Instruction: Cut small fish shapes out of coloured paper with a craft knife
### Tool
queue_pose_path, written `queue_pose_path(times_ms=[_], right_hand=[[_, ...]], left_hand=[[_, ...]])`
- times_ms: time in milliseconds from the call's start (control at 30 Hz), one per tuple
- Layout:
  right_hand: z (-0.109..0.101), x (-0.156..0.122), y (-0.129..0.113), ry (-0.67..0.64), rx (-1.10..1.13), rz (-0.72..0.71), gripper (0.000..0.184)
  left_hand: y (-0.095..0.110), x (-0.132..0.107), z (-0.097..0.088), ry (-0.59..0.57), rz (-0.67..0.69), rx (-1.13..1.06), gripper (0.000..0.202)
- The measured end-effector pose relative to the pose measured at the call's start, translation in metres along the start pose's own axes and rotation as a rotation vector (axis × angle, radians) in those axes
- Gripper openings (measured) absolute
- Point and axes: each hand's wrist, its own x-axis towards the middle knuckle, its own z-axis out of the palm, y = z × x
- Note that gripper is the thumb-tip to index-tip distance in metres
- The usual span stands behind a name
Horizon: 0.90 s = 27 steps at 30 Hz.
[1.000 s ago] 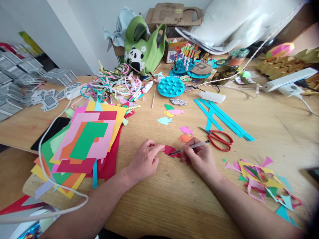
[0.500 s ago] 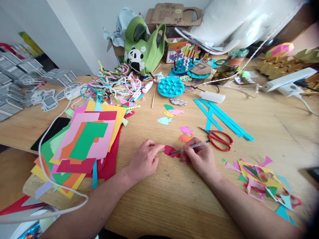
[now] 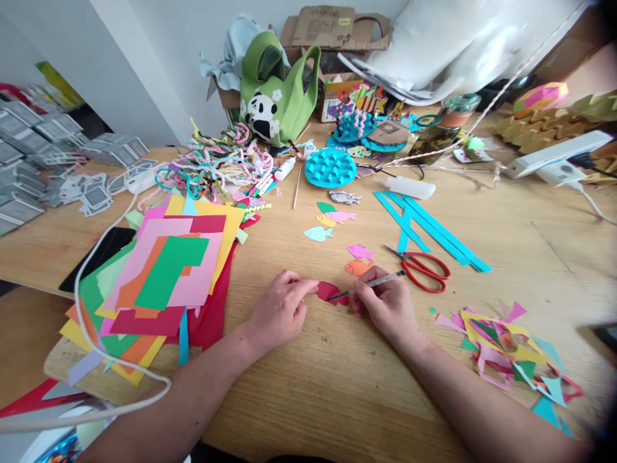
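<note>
A dark red paper fish [image 3: 329, 291] lies flat on the table between my hands. My left hand [image 3: 282, 305] rests at its left end, index finger stretched out and pressing on the edge, thumb apart and the other fingers curled. In my right hand [image 3: 383, 299] is a slim pen [image 3: 385, 280], closed between thumb and fingers, its tip touching the fish. The fish's right end is partly covered by that hand. Just above lie an orange paper fish [image 3: 357, 266] and a pink paper fish [image 3: 360, 251]. Red-handled scissors [image 3: 427, 270] lie right of the pen.
Coloured paper sheets [image 3: 171, 270] are piled on the left, with a white cable [image 3: 89, 321] across them. Paper scraps [image 3: 511, 350] lie at right. Blue strips [image 3: 434, 231], a blue bumpy disc [image 3: 330, 167], pipe cleaners [image 3: 216, 161] and a green panda bag [image 3: 279, 96] sit farther back.
The pen's upper end has shifted very slightly left. My left hand and the red paper fish look unmoved.
</note>
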Motion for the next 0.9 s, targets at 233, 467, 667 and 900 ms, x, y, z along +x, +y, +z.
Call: queue_pose_path(times_ms=[233,467,667,900], right_hand=[[-0.001,-0.001,-0.002,0.010,0.032,-0.057,0.020],[0.000,-0.008,0.000,0.272,0.031,-0.417,0.011],[-0.006,-0.012,0.002,0.011,-0.480,-0.756,0.020],[-0.002,-0.008,0.001,-0.235,-0.904,-1.055,0.022]], left_hand=[[0.001,0.000,0.000,0.014,0.010,-0.005,0.055],[0.001,0.000,0.000,0.001,-0.013,-0.025,0.054],[-0.001,-0.001,0.002,0.015,-0.002,-0.040,0.058],[-0.002,-0.001,0.004,0.049,-0.057,-0.087,0.059]])
